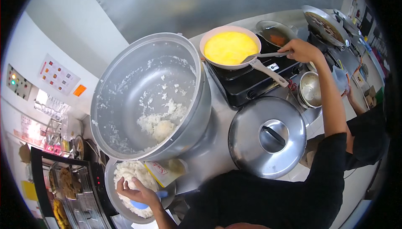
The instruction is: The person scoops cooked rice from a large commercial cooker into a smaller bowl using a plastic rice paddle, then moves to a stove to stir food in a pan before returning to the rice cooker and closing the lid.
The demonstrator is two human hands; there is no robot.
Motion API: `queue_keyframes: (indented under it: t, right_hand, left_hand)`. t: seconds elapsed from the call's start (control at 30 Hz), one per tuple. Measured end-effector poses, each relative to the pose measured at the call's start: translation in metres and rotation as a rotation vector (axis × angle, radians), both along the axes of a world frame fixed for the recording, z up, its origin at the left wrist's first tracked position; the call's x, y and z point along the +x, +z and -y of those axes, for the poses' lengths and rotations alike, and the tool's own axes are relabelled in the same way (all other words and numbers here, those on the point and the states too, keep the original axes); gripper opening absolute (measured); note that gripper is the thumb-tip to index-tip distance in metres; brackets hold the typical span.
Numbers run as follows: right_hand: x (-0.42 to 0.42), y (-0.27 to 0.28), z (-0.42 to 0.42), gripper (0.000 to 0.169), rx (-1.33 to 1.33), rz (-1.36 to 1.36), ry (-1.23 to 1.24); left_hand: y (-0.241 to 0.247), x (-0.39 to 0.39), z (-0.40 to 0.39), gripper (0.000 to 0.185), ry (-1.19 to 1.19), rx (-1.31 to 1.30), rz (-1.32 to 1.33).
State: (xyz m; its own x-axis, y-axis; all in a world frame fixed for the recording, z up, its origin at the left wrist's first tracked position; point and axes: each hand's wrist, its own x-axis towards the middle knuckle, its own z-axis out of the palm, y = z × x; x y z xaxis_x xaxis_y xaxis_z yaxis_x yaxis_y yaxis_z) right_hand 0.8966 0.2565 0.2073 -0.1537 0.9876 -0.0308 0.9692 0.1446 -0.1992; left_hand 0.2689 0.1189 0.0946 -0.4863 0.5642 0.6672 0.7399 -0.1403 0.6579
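Note:
My right hand (pixel 303 50) grips the handle of a grey spatula (pixel 267 55). The spatula's blade rests at the near right rim of a pale frying pan (pixel 268 73), which is filled with yellow beaten egg (pixel 230 47). My left hand (pixel 138 191) is above a metal bowl (pixel 110 178) of white rice (pixel 132 169), fingers apart and curled, with nothing visible in them. Partly hidden under that hand and wrist, a blue plastic scoop (pixel 139 205) lies on the rice. A large aluminium pot (pixel 125 81), tilted towards me, holds some cooked rice (pixel 165 128).
The frying pan stands on a black gas stove (pixel 238 86). A metal lid (pixel 245 135) lies before it. Behind my right hand are a pan of oil (pixel 273 33) and a large wok (pixel 326 25). Stacked metal bowls (pixel 311 89) and another person's hand (pixel 347 89) are at right.

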Motion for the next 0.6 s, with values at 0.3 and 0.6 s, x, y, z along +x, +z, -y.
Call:
queue_keyframes:
  t: [0.3, 0.6]
  right_hand:
    - [-0.059, -0.053, -0.067, 0.037, -0.152, -0.165, -0.028]
    - [-0.110, -0.078, -0.086, 0.037, 0.053, -0.043, -0.145]
  left_hand:
    - [-0.004, -0.006, 0.009, 0.033, 0.043, -0.019, -0.007]
    - [-0.023, 0.017, 0.024, 0.030, -0.149, -0.055, -0.127]
